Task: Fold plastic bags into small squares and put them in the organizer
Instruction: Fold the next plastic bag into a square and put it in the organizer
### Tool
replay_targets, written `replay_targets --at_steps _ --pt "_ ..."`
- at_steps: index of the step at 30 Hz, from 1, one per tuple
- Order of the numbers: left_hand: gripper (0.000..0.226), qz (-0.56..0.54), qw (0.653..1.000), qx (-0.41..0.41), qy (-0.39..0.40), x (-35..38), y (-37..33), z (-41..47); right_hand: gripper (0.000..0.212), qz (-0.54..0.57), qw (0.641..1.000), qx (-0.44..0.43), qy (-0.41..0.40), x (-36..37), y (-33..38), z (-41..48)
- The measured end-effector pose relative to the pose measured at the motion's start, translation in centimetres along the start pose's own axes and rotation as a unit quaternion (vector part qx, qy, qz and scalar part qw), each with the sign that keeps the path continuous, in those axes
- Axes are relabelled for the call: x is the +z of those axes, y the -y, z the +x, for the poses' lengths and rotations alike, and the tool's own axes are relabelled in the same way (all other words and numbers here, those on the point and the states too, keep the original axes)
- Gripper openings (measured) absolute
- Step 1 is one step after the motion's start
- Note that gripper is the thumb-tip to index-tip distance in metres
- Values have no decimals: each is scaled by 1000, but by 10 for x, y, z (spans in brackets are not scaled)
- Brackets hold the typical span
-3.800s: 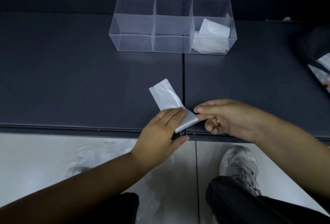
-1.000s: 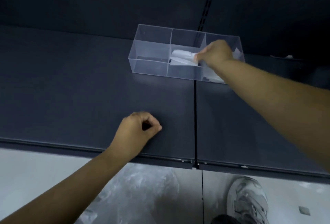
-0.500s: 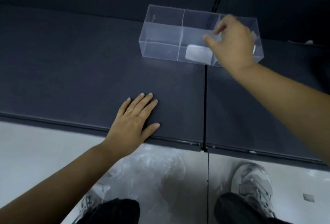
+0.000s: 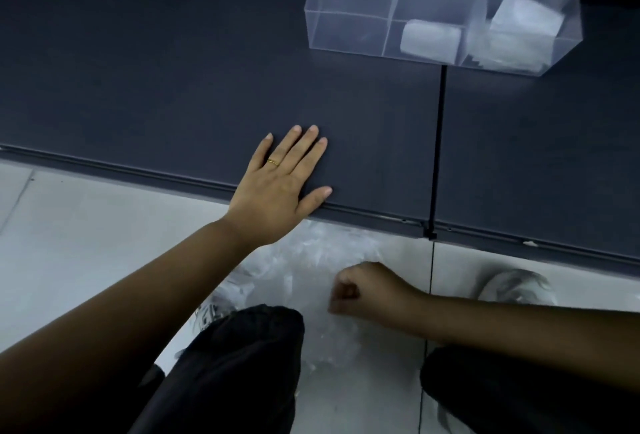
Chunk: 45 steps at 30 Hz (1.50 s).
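Organizer (image 4: 349, 1) sits far right on the tabletop (image 4: 173, 70): one folded bag (image 4: 431, 37) in the middle compartment, a stack of folded bags (image 4: 519, 28) in the right one. Left hand (image 4: 280, 184) lies flat, fingers straight, at the front edge. Below, over loose bags (image 4: 311, 260) on the floor, right hand (image 4: 367, 291) is curled; whether it grips one, I cannot tell.

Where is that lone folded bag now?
The folded bag lies upper right in the head view, in the middle compartment of the organizer, left of the stacked bags.

Count, upper right of frame
One organizer (image 4: 346, 30), three compartments: one folded bag (image 4: 431, 39) in the middle, an uncountable stack (image 4: 519, 21) on the right.
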<state>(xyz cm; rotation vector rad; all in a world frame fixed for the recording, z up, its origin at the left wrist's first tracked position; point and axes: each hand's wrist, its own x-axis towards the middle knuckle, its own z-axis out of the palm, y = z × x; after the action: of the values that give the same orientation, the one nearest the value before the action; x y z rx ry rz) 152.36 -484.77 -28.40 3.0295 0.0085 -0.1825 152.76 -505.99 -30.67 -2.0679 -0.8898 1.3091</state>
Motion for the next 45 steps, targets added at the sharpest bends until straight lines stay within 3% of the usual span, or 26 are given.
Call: replay_targets --at_steps 3,5,7,9,12,14,17,20,21,23,26,29,32,34,38,42,45 --pt "74 -43 999 0 11 -5 1 1 8 50 998 -12 -46 -35 14 -13" --pt "72 -141 989 -10 31 -13 3 3 13 75 994 -20 -77 -62 27 -34" --pt "63 -302 950 -49 66 -29 7 5 11 133 986 -39 -94 -92 39 -56" --pt "65 -439 888 -112 75 -48 13 7 14 219 963 -55 -145 -125 44 -70" --pt "69 -555 813 -173 30 -67 20 14 21 333 902 -12 -276 -169 31 -71" --pt "66 -580 793 -184 -14 -72 19 20 24 374 860 30 -346 -188 13 -67" --pt "60 -533 826 -163 -82 -66 4 23 23 401 815 65 -413 -203 -20 -63" --pt "59 -481 868 -90 -89 -64 -20 24 12 393 799 88 -446 -204 -47 -63" --pt "62 -447 890 -55 -73 -63 -28 26 8 356 804 99 -466 -203 -54 -64" --pt "72 -371 928 13 -34 -60 -43 29 27 207 817 116 -526 -198 -61 -72" --pt "94 -312 947 70 -24 -56 -63 35 38 -12 806 -26 -591 -181 -42 -93" --pt "99 -268 955 95 -87 -55 -77 38 43 -87 808 -142 -565 -147 -29 -105" --pt "94 -200 957 148 -150 -56 -92 43 57 -89 826 -55 -553 -117 -30 -97" --pt "88 -149 954 205 -162 -56 -104 48 45 -100 833 15 -544 -112 -32 -87" --pt "82 -109 944 275 -146 -57 -123 61 11 -116 853 -76 -503 -130 -20 -79" --pt "40 -157 943 233 -179 -72 -114 74 7 30 902 -153 -402 -147 3 -90" --pt "32 -302 936 124 -133 -78 -105 71 10 207 871 -166 -414 -155 10 -95"
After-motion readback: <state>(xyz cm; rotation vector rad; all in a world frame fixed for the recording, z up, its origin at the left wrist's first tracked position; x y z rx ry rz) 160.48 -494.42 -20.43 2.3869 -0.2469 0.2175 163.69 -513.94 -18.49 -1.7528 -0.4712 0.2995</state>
